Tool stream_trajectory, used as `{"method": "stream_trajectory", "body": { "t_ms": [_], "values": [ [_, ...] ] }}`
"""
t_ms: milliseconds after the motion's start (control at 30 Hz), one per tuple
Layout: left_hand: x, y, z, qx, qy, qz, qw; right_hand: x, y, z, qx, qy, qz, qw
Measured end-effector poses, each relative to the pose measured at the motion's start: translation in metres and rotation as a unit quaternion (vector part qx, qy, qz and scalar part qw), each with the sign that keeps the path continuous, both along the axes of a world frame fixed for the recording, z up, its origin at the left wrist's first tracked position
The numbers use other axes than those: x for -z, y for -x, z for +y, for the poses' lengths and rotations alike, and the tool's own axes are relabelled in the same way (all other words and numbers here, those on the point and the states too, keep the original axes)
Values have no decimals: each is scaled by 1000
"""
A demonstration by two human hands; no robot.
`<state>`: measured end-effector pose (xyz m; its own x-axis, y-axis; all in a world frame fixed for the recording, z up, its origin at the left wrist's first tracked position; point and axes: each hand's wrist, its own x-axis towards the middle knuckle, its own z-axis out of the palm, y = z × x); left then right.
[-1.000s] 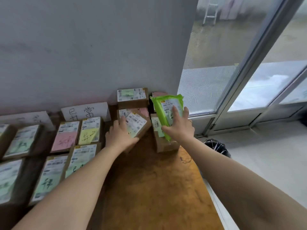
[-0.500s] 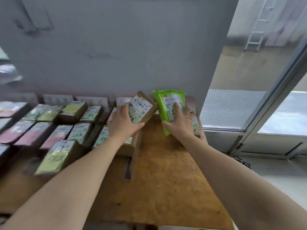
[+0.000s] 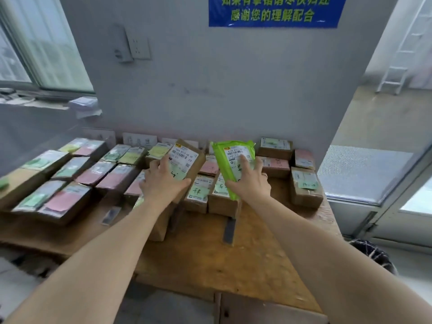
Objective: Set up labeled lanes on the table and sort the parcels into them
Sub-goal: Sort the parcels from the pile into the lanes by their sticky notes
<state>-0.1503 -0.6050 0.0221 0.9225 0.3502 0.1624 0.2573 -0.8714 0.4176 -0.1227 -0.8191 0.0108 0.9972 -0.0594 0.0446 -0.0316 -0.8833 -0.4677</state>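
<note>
The left hand has its grip closed on a brown box, with the thumb under the near edge and the fingers across the white shipping label. The box is tilted and raised above the middle rows on the desk.

The right hand has its grip on a green pouch, the fingers spread over the label face (thumb at the lower edge). The pouch stands tilted just right of the brown box. Whether it touches the boxes beneath it cannot be told.

Sorted parcels lie in rows running near to far across the left and middle of the desk, each bearing a pink, green or yellow note. White cards with handwriting stand against the wall at the far end of the rows. More boxes sit at the far right corner of the desk.

A blue sign hangs on the wall above, and a wall socket is to its left.
</note>
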Motion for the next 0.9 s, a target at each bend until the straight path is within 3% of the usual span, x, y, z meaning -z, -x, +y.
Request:
{"method": "stream_trajectory", "body": {
  "t_ms": [400, 633, 900],
  "values": [
    [21, 8, 109, 81, -10, 24, 996, 47, 64, 127, 40, 64, 119, 990],
    [36, 12, 127, 90, 34, 33, 995, 66, 87, 145, 116, 22, 222, 968],
    [48, 12, 151, 74, 41, 40, 996, 95, 89, 163, 142, 21, 214, 966]
  ]
}}
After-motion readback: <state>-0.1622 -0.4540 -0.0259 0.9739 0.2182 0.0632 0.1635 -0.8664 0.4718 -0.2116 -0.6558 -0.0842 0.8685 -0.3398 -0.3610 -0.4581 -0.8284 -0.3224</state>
